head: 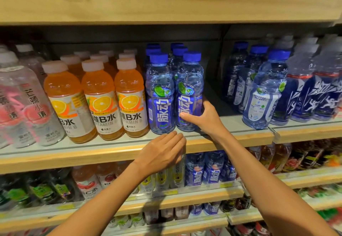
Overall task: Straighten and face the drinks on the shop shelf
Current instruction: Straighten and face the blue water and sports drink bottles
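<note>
Head view, right fingers (205, 106): curled round the far side of the front bottle (190, 87), thumb (186, 115) laid across its blue label low down; a close grip, no wider than the bottle itself
Right hand (207, 121): wrist over the shelf (240, 139) lip, palm against the bottle's right flank
Left fingers (172, 139): straight and pressed together, holding nothing; tips just under the base of the twin (160, 95); whether they touch the lip I cannot tell
Left hand (161, 156): flat, back towards me, in front of the shelf edge
Bottle's place: front row of the middle shelf, upright, label towards me, hard against the twin on its left
Handling: full, I judge, so fairly heavy; thin ribbed plastic that gives under a squeeze; glossy label film that may slip
Where to hold: low on the label band, as I have it, so it turns on its base without tipping
Further out: orange drinks (130, 96) at left face front; across a gap at right, turned bottles (262, 95) show their back labels
</note>
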Demonstrator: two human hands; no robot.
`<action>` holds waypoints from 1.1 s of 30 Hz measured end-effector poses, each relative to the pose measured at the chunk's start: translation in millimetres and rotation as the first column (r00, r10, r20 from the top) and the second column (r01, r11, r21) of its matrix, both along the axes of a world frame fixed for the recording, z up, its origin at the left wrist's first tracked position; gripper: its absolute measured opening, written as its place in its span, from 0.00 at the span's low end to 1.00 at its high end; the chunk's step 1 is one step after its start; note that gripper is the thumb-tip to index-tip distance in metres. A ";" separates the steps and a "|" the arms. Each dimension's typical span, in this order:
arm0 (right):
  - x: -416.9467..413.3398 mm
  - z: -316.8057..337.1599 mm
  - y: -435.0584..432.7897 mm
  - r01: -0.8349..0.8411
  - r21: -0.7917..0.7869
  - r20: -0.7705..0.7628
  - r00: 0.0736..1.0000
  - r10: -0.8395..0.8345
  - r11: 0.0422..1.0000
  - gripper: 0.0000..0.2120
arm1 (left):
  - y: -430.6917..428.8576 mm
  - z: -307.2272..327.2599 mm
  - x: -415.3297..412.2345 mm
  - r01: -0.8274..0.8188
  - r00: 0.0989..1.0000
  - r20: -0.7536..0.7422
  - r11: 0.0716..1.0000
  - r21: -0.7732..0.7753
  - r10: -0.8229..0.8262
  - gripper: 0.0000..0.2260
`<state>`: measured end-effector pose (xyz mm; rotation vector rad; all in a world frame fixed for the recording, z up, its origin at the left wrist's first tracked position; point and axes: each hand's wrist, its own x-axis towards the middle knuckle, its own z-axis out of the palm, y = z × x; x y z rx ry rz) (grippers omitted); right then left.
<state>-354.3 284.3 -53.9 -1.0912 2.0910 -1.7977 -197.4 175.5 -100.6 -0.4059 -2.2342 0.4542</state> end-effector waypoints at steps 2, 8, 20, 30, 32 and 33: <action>1.2 -0.3 2.1 0.016 0.020 0.007 1.000 -0.016 1.000 0.28 | 0.3 1.1 0.4 -0.008 1.000 0.020 1.000 0.011 0.007 0.12; 14.8 2.0 21.8 0.036 -0.005 -0.032 0.999 -0.036 0.999 0.29 | 10.3 6.6 -2.0 -0.051 0.998 0.043 0.992 0.119 0.046 0.10; -31.8 0.5 134.2 0.640 -0.214 -0.215 0.706 -0.675 0.738 0.23 | 95.2 27.0 -75.1 -0.092 0.989 0.130 0.977 0.194 0.067 0.12; -68.1 -5.9 130.1 0.584 -0.030 -0.331 0.760 -0.559 0.811 0.37 | 106.1 11.9 -105.7 -0.229 0.952 0.241 0.960 0.160 0.186 0.14; -71.5 -5.5 127.9 0.580 -0.010 -0.369 0.755 -0.542 0.815 0.36 | 107.9 11.0 -104.7 -0.239 0.951 0.239 0.957 0.162 0.197 0.15; -72.3 -5.2 126.9 0.577 -0.004 -0.382 0.754 -0.534 0.817 0.35 | 108.7 11.3 -104.2 -0.239 0.952 0.237 0.956 0.169 0.196 0.15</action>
